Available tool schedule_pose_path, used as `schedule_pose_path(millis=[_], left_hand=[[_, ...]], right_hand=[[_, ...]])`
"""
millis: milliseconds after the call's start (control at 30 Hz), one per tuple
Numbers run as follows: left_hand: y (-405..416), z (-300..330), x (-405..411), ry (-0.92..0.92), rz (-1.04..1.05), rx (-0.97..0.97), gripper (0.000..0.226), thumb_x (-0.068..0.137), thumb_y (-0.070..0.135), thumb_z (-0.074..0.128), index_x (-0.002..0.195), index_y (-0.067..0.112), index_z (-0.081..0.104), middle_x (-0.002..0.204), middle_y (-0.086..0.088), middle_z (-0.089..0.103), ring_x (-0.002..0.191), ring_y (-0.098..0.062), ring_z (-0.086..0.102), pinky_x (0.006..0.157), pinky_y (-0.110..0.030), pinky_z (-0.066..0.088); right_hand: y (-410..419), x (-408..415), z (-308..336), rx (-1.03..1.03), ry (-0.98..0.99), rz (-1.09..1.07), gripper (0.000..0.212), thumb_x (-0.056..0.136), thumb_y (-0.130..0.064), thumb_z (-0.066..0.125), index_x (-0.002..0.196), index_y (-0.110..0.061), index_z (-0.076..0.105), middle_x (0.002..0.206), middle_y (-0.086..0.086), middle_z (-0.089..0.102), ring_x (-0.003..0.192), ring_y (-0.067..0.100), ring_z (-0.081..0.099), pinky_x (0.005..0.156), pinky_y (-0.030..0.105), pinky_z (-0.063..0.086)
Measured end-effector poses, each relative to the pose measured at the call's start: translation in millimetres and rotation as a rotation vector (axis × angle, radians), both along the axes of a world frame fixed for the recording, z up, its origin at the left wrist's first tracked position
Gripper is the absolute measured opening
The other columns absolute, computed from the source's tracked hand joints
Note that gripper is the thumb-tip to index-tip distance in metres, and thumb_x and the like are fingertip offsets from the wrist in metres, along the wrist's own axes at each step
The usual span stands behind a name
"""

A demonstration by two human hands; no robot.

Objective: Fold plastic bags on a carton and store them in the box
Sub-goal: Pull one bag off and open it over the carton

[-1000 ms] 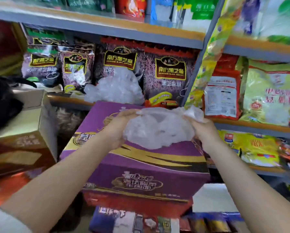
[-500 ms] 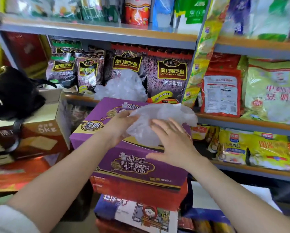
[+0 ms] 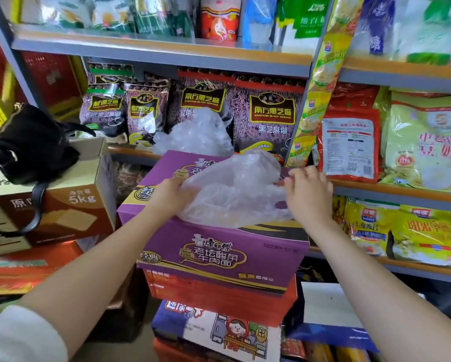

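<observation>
Early yet: clear bag (image 3: 234,194) spread unfolded on purple carton (image 3: 219,246), pinched by left hand (image 3: 172,194) and right hand (image 3: 308,197); more bags (image 3: 195,137) piled far behind, unfolded

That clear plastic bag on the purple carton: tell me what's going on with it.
A person is spreading a crumpled clear plastic bag on top of a purple cardboard carton in front of stocked shelves. The left hand grips the bag's left edge; the right hand pinches its right end. It is not yet folded. A heap of more clear bags sits behind the carton.
</observation>
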State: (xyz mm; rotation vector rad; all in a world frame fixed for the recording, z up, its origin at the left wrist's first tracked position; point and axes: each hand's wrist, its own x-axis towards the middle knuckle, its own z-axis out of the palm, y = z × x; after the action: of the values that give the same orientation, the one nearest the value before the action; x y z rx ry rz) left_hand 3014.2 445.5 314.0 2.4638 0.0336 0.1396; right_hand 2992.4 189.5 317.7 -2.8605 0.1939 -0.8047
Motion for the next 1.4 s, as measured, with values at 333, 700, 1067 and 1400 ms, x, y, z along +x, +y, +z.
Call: schedule_pose_path(millis=[333,700,1067,1400], left_hand=[[-36.0,6.5,-7.5,-0.011,-0.116,-0.487,0.026,0.093,0.022,0.052,0.068,0.013,0.049,0.06,-0.002,0.049,0.05,-0.012,0.043,0.038,-0.014,0.034],[-36.7,-1.1,-23.0,0.017,-0.282,-0.583,0.021,0.092,0.038,0.05,0.104,0.021,0.048,0.083,0.001,0.066,0.073,-0.016,0.065,0.068,-0.034,0.051],[-39.4,2.1,-21.7,-0.031,-0.384,-0.582,0.013,0.091,-0.001,0.047,0.092,0.004,0.058,0.08,-0.007,0.061,0.072,-0.016,0.056,0.068,-0.027,0.046],[-37.9,11.6,-32.1,-0.136,-0.376,-0.463,0.011,0.084,0.012,0.065,0.083,0.016,0.055,0.069,0.004,0.059,0.054,0.001,0.051,0.053,-0.015,0.04]], right_hand=[[60.0,-12.2,-27.1,-0.311,-0.187,0.501,0.05,0.065,-0.023,0.078,0.111,-0.011,0.063,0.091,0.003,0.067,0.09,0.026,0.063,0.103,0.035,0.026],[19.2,-8.4,-22.8,0.28,0.195,0.368,0.031,0.087,-0.029,0.059,0.066,-0.021,0.038,0.067,-0.005,0.041,0.065,0.02,0.044,0.049,0.026,0.025],[66.7,-53.6,11.8,0.36,0.613,0.596,0.033,0.092,-0.043,0.05,0.102,-0.013,0.055,0.082,0.008,0.067,0.065,0.021,0.063,0.058,0.033,0.049],[59.2,-18.8,5.5,0.383,0.118,0.588,0.022,0.09,-0.028,0.058,0.094,-0.007,0.059,0.073,0.008,0.059,0.072,0.027,0.051,0.066,0.04,0.044]])
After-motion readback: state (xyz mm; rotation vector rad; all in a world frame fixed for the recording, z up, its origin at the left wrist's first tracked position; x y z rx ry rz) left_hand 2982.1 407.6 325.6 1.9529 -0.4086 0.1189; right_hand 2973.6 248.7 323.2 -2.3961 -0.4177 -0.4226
